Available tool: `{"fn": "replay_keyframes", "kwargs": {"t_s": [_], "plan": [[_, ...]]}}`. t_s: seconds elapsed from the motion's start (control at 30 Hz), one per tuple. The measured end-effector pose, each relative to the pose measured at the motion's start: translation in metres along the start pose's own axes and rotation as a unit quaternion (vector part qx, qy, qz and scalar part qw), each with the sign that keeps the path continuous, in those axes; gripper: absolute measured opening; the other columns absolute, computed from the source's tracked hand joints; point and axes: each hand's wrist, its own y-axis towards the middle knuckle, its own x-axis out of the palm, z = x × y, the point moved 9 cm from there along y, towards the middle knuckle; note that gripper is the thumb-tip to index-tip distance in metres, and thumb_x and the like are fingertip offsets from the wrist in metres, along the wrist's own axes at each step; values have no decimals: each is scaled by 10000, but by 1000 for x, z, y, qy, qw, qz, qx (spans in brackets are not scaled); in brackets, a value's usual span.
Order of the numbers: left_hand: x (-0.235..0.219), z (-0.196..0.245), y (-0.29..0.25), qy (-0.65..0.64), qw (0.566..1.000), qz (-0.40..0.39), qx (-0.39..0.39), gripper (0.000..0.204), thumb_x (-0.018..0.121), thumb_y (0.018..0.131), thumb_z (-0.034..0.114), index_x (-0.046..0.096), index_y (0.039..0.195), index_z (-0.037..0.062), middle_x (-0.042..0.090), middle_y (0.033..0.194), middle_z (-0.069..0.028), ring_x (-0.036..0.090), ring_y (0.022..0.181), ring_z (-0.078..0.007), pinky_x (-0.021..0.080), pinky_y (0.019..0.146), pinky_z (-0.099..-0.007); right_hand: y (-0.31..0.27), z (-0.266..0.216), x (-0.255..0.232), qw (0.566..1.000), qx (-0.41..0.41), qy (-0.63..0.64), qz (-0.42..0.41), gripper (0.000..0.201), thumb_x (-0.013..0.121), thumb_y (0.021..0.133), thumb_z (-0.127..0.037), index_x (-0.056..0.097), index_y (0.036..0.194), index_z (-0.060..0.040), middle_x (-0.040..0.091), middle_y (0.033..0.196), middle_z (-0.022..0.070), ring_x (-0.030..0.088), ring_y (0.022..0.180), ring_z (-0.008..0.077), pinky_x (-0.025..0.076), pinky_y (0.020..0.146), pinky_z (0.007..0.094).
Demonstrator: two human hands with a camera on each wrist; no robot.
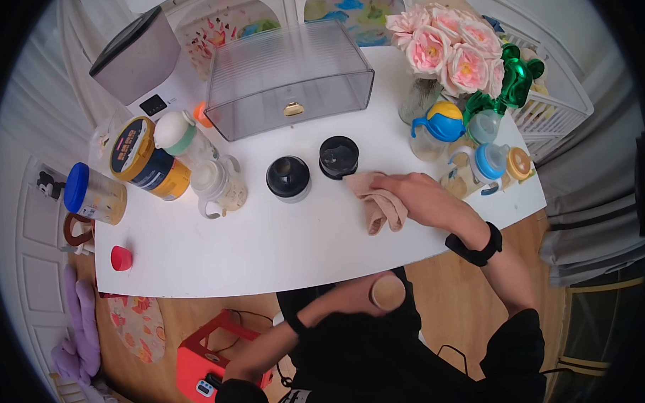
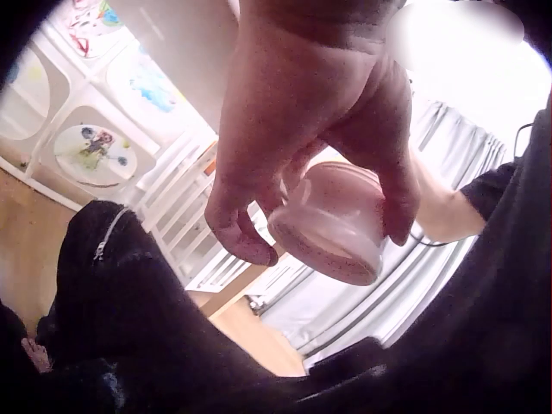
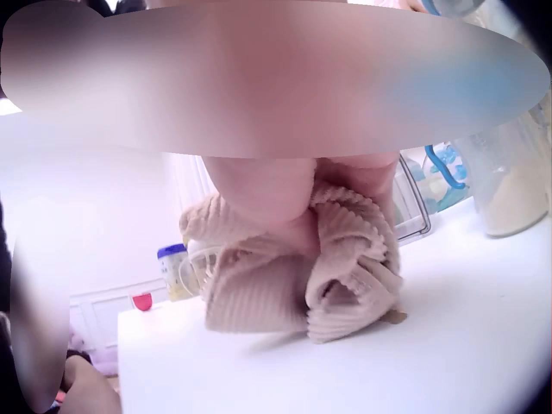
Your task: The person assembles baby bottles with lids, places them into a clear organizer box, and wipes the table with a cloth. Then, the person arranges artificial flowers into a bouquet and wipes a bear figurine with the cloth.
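My right hand grips a bunched, ribbed beige cloth over the white table. In the right wrist view the folded cloth hangs close over the tabletop, beside a small brown spot. Down in front of the table edge, near my lap, my left hand holds a small translucent cup. The left wrist view shows that cup between thumb and fingers, its wide rim tilted downward. Left of the cloth stand a black round piece and a black-topped container.
On the left are a clear bottle, a yellow-blue can, a blue-lidded jar and a red cup. A clear bin stands behind. Baby bottles and a flower vase are at right.
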Motion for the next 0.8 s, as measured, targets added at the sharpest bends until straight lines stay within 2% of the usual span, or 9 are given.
{"fn": "replay_keyframes", "kwargs": {"t_s": [0.07,0.13,0.27,0.4,0.47,0.5,0.53,0.6,0.8], "plan": [[-12,-24,12,27,998,63,-1,696,860,667,245,542,1244,21,628,1169,-104,593,1098,-211,460,981,-358,-1,4,4,999,-23,49,11,453,592,820,-41,561,1272,-59,615,1233,213,623,1073,399,525,909,429],[-8,-30,23,-9,999,46,-16,720,858,692,254,526,1281,8,620,1205,-105,589,1119,-218,447,1007,-360,0,-1,10,984,-149,-4,96,365,570,846,-79,594,1209,-57,602,1261,179,581,1148,369,487,983,408],[3,-34,47,-157,985,62,26,671,831,772,269,524,1314,19,591,1283,-90,554,1200,-203,423,1048,-349,-48,-1,32,988,-148,39,20,388,579,810,-9,617,1191,-71,580,1324,141,529,1259,347,481,1016,407],[31,-43,64,-248,968,-25,20,596,807,804,228,536,1291,17,591,1268,-100,560,1180,-210,433,1038,-360,-119,-15,44,993,-111,-7,-32,395,600,803,-5,631,1187,-94,566,1349,108,507,1298,311,476,1047,387],[19,-25,65,-221,971,71,53,640,835,759,255,543,1275,13,587,1262,-126,555,1184,-231,436,1032,-366,-148,-22,41,998,-59,-7,-34,406,617,798,-19,631,1195,-97,565,1352,101,507,1299,304,480,1044,379],[14,-20,65,-87,993,74,16,715,863,708,280,532,1279,5,581,1266,-138,561,1173,-239,437,1024,-356,-161,-17,41,999,-9,-8,-33,417,634,792,-32,631,1204,-101,565,1356,95,507,1299,297,484,1042,371],[18,-20,68,-91,993,69,17,715,863,708,280,532,1279,5,581,1266,-138,561,1173,-239,437,1024,-356,-177,-14,43,999,-4,-9,-36,417,634,792,-32,631,1204,-101,565,1356,95,507,1299,297,484,1042,371],[28,-14,73,-175,982,57,49,786,881,677,294,504,1298,-6,585,1262,-134,572,1152,-237,432,1021,-345,-206,13,34,993,112,-47,8,449,662,781,-54,628,1227,-101,558,1369,98,520,1287,291,491,1032,370],[38,-19,81,-171,984,21,38,794,863,726,259,456,1350,-17,584,1281,-120,551,1193,-208,411,1043,-335,-185,17,-5,967,143,27,208,459,681,776,-52,628,1231,-86,538,1392,125,535,1266,327,471,1046,403]]}}
